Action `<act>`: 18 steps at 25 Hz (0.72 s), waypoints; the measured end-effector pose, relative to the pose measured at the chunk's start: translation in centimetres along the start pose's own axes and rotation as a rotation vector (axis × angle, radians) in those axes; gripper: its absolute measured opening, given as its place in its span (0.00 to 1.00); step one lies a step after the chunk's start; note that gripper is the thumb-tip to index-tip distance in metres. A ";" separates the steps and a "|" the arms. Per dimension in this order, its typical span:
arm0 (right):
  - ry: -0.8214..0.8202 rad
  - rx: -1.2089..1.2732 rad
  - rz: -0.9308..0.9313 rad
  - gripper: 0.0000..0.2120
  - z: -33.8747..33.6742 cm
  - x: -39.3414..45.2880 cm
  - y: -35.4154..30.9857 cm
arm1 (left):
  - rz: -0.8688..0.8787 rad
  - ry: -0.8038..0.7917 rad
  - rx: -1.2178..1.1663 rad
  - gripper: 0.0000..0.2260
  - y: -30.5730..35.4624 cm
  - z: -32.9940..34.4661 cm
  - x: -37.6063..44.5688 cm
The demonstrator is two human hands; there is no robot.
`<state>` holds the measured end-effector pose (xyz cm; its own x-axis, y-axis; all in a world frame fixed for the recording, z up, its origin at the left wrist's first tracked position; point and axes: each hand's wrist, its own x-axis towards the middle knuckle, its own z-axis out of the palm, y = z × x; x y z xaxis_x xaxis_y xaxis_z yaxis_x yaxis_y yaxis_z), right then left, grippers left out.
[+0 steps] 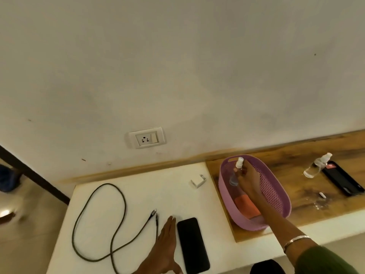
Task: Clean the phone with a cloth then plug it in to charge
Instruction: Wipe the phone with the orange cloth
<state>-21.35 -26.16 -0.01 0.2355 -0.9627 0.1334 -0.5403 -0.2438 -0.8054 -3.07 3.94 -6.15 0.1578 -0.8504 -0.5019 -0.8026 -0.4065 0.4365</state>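
A black phone [192,245] lies face up on the white table [138,194], near the front edge. My left hand [165,246] rests flat and open on the table, touching the phone's left side. My right hand [247,179] reaches into a purple basket [276,192] and grips a clear spray bottle [237,171] with a white nozzle. An orange cloth [246,206] lies in the basket under my forearm. A dark charging cable [102,222] loops across the table's left half. A white charger adapter [198,181] lies near the back. A wall socket [146,137] sits above the table.
On the wooden board [308,190] to the right lie a second clear spray bottle [317,166], a black phone case [343,178] and a small white cap [322,194]. The wall runs close behind. The floor drops off at the left.
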 end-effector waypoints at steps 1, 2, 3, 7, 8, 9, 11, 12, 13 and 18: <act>-0.005 -0.003 -0.003 0.07 0.0 -0.1 0.1 | 0.011 0.015 -0.014 0.71 0.0 0.1 0.0; -0.014 0.004 -0.003 0.08 -0.1 -0.2 0.2 | 0.018 0.034 -0.036 0.73 0.1 0.1 -0.1; -0.031 0.013 -0.004 0.09 -0.2 -0.3 0.3 | 0.020 0.060 -0.061 0.75 0.2 0.2 -0.3; -0.129 0.006 0.004 0.13 -1.2 -0.1 -0.1 | 0.030 0.120 -0.066 0.77 0.3 0.4 -1.0; -0.155 0.000 0.006 0.15 -1.7 0.0 -0.3 | 0.033 0.120 -0.047 0.76 0.4 0.5 -1.1; -0.175 -0.006 0.012 0.19 -2.2 0.1 -0.4 | 0.029 0.122 -0.039 0.76 0.4 0.4 -1.1; -0.204 -0.084 0.049 0.20 -3.0 -0.1 -0.1 | 0.015 0.118 -0.046 0.75 0.6 0.3 -1.1; -0.241 -0.189 0.078 0.17 -3.4 -0.3 0.2 | 0.012 0.114 -0.049 0.75 0.7 0.2 -1.1; -0.304 -0.342 0.114 0.15 -3.7 -0.6 0.4 | 0.013 0.108 -0.048 0.75 0.7 0.1 -1.2; -0.491 -0.828 0.177 0.23 -3.7 -2.9 0.6 | 0.014 0.076 -0.052 0.75 0.8 -0.4 -1.5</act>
<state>-25.31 -23.99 1.24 0.3050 -0.8831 -0.3564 -0.9523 -0.2863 -0.1058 -3.67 4.73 -4.76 0.1912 -0.8782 -0.4383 -0.7743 -0.4094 0.4825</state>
